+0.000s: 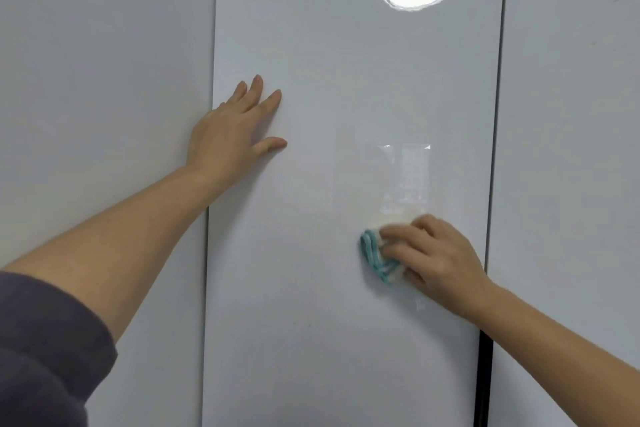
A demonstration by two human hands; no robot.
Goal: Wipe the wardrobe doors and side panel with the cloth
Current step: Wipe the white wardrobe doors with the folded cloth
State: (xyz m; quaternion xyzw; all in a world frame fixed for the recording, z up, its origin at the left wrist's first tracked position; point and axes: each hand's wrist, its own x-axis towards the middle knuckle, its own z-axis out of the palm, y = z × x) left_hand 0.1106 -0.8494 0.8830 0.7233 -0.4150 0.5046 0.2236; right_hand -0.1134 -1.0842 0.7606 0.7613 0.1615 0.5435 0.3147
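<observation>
Wiping the middle wardrobe door, partway through.
The right hand point(437, 253) grips the bunched white-and-teal cloth point(375, 258) against the middle door point(311, 340), right of centre. The left hand point(235, 135), fingers straight, braces its left edge. Next, probably: sweep across unwiped gloss, then the neighbouring panel point(571, 184).

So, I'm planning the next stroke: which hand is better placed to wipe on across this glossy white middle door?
Right. The right hand grips the bunched white-and-teal cloth against the glossy white middle door; the left hand lies flat and open near the door's left edge, holding nothing.
</observation>
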